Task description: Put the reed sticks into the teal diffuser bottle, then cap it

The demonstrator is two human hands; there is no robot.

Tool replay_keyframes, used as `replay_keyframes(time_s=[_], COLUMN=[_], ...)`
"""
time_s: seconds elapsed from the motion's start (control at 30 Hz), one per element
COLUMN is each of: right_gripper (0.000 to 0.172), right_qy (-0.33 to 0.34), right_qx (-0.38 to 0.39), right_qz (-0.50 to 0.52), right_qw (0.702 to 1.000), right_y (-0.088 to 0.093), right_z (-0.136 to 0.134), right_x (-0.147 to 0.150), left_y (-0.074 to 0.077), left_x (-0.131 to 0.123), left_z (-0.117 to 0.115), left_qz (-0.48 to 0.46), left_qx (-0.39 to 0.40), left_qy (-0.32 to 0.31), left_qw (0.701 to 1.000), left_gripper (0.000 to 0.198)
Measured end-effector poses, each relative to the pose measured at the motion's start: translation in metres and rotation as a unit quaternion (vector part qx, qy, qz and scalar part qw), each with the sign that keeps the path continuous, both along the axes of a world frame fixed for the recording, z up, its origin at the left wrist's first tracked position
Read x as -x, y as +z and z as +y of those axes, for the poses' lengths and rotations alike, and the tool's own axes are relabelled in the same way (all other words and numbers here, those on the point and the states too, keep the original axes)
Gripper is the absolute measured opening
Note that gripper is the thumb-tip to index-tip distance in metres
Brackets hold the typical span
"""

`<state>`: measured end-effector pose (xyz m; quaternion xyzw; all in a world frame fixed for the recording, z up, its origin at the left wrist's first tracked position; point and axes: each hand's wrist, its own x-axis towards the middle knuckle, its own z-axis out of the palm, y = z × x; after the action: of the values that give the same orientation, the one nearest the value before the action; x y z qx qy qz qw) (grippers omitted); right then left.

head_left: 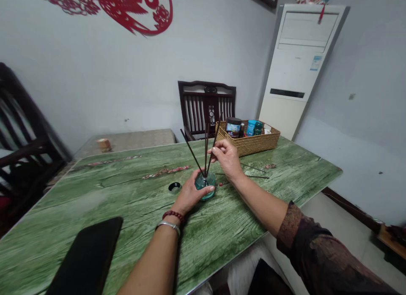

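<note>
A small teal glass bottle (204, 184) stands on the green wood-grain table (95, 193). My left hand (189, 196) wraps around the bottle's near side and steadies it. Three dark reed sticks (206, 149) stand in its neck and fan outward. My right hand (226, 159) pinches the rightmost stick between thumb and fingers, just above the bottle. More dark sticks (255, 172) lie flat on the table to the right of that hand. A small black cap (174, 187) rests on the table left of the bottle.
A wicker basket (253, 143) with jars and bottles sits at the table's far edge. A black flat object (87, 257) lies near me on the left. A dark wooden chair (206, 107) stands behind the table, a white standing air conditioner (296, 66) at the right wall.
</note>
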<state>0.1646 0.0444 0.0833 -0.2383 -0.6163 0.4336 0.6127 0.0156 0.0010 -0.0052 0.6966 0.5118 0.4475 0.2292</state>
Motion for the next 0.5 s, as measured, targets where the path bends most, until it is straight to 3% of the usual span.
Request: replay_keyframes(time_s=[0.17,0.33,0.43,0.5], right_gripper=[0.014,0.010,0.013,0.016], right_qy=[-0.061,-0.180,-0.250,-0.263], right_qx=[-0.018,-0.111,-0.121,-0.104], right_qz=[-0.122,-0.259,-0.376,-0.505], right_qw=[0.990,0.942,0.884,0.815], right_y=[-0.011,-0.014,-0.029,-0.045], right_z=[-0.002,-0.004,0.003,0.009], right_x=[0.002,-0.028,-0.061,-0.082], left_y=[0.000,-0.003,-0.004,-0.004], left_x=[0.000,0.002,0.002,0.002], left_z=[0.000,0.001,0.001,0.001], left_qz=[0.001,-0.003,-0.005,-0.003], left_qx=[-0.007,0.001,0.007,0.013], left_qy=[-0.006,0.000,0.001,0.005], left_qw=[1.000,1.000,1.000,1.000], left_gripper=[0.073,0.076,0.078,0.079])
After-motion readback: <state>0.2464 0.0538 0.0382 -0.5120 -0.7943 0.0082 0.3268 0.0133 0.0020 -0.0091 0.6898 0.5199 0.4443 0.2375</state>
